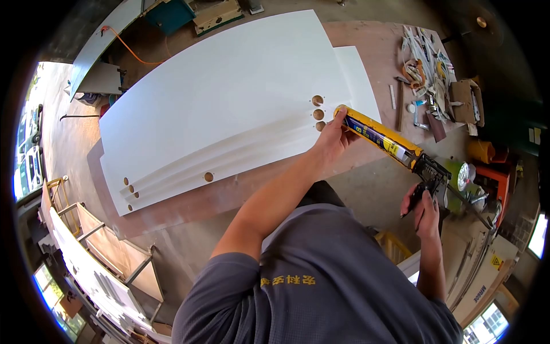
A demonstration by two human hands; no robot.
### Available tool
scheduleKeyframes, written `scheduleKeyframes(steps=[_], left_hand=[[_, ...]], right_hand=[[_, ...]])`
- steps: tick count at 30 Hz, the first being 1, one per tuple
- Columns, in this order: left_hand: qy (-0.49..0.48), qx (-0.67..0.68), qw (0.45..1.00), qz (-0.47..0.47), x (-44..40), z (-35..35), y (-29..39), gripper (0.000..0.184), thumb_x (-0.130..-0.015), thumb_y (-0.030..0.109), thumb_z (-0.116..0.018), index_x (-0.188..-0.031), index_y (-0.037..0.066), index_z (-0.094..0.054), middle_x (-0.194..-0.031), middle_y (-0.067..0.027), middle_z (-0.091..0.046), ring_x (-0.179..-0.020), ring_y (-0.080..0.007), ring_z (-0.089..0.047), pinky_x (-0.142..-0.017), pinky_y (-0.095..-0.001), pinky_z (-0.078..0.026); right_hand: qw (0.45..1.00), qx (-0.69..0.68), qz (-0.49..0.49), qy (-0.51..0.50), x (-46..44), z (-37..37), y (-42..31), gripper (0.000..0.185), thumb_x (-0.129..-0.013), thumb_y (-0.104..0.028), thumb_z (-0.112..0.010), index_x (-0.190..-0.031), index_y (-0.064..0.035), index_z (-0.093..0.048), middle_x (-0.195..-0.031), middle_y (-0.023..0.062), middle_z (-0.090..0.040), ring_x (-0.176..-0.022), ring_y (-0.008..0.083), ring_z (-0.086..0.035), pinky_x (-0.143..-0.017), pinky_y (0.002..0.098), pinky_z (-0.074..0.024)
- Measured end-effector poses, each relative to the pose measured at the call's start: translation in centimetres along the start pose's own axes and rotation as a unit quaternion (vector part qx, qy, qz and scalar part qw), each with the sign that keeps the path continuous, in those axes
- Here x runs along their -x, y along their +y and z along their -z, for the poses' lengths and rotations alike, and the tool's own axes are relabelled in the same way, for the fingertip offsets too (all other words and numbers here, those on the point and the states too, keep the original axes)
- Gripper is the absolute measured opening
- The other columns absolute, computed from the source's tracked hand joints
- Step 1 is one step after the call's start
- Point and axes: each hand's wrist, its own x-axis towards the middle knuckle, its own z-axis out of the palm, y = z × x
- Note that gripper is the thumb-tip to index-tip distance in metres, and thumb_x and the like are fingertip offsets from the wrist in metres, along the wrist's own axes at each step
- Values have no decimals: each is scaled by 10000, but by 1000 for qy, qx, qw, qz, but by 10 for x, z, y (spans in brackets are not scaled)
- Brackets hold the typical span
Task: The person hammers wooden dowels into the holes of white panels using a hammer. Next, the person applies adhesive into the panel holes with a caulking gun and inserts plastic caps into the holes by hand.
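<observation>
A yellow caulking gun (413, 156) with a printed sealant cartridge (372, 135) in it is held at a slant in front of my body. My left hand (335, 136) is closed around its front end, the thumb along the top. Lower right, my right hand (424, 209) grips the black handle, fingers around the trigger area. The nozzle end is mostly hidden by my left fingers. Beneath and beyond the gun lies a large white curved panel (223, 86) with stepped ridges and several round holes, such as the hole (208, 177) near its front edge.
The panel rests on a brown worktable (361, 37). A pile of tools (427, 63) and a cardboard box (467, 100) sit at its right end. A yellow bucket (481, 151) and an orange-red frame (504, 186) stand on the right. Framed boards (109, 246) lean at left.
</observation>
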Motion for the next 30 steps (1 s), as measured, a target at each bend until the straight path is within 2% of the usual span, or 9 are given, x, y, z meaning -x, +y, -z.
scheduleKeyframes(steps=[4,17,19,20,22,23,25,29,30], left_hand=[[-5,15,1000,-7,-9,3,-2,437,-1035,424,-486,-1119,-2,-531,-976,-96,-651,-858,-208,-684,-796,-360,-609],[-6,34,999,-13,-17,2,-5,435,-1030,439,-489,-1077,10,-543,-952,-95,-641,-842,-199,-684,-771,-347,-612],[-8,33,999,-12,-17,1,-5,440,-1025,447,-499,-1072,12,-547,-945,-88,-641,-842,-197,-684,-771,-346,-611],[-7,32,999,-12,-17,1,-5,440,-1025,447,-499,-1072,12,-547,-945,-88,-641,-842,-197,-684,-771,-346,-611],[-16,23,999,-18,-13,-2,-3,439,-1023,456,-494,-1056,21,-551,-936,-80,-639,-837,-187,-682,-777,-342,-606],[-14,21,999,-19,-12,-4,-2,439,-1023,456,-494,-1056,21,-551,-936,-80,-639,-837,-187,-682,-777,-342,-606],[-3,26,1000,-12,-11,-6,2,365,-1019,443,-497,-1034,82,-550,-910,-63,-662,-824,-179,-686,-751,-320,-601],[0,15,1000,-12,-9,-8,7,373,-1010,441,-509,-1037,72,-553,-915,-70,-665,-825,-178,-689,-727,-318,-605],[4,7,1000,-3,-8,-8,9,385,-1012,450,-500,-1038,69,-554,-922,-71,-667,-832,-179,-691,-733,-314,-608]], right_hand=[[1000,-8,0,-19,-11,9,-4,378,-1032,-368,-458,-1001,3,-527,-748,106,-557,-627,189,-546,-588,342,-462],[1000,25,-5,14,-16,14,-13,352,-1021,-351,-508,-974,-3,-521,-691,82,-534,-574,172,-519,-549,315,-446],[997,56,-12,-57,-16,21,-15,511,-982,-473,-547,-1152,9,-528,-851,110,-583,-713,194,-573,-671,344,-487],[997,55,-12,-57,-15,19,-16,511,-982,-473,-547,-1152,9,-528,-851,110,-583,-713,194,-573,-671,344,-487],[990,-40,55,-120,-12,-10,-37,823,-916,-646,-538,-1388,18,-424,-1078,131,-572,-924,214,-582,-845,382,-478],[990,-42,55,-121,-10,-12,-42,823,-916,-646,-538,-1388,18,-424,-1078,131,-572,-924,214,-582,-845,382,-478],[982,-126,18,-139,-8,-15,-47,1045,-859,-767,-493,-1508,22,-275,-1210,133,-520,-1061,224,-538,-944,403,-430],[991,-110,-22,-79,-5,-22,-53,1063,-848,-800,-456,-1470,49,-307,-1146,132,-519,-986,240,-538,-857,388,-441],[996,-44,-21,-69,-4,-24,-52,1072,-833,-809,-467,-1470,39,-314,-1145,127,-514,-980,235,-530,-851,381,-436]])
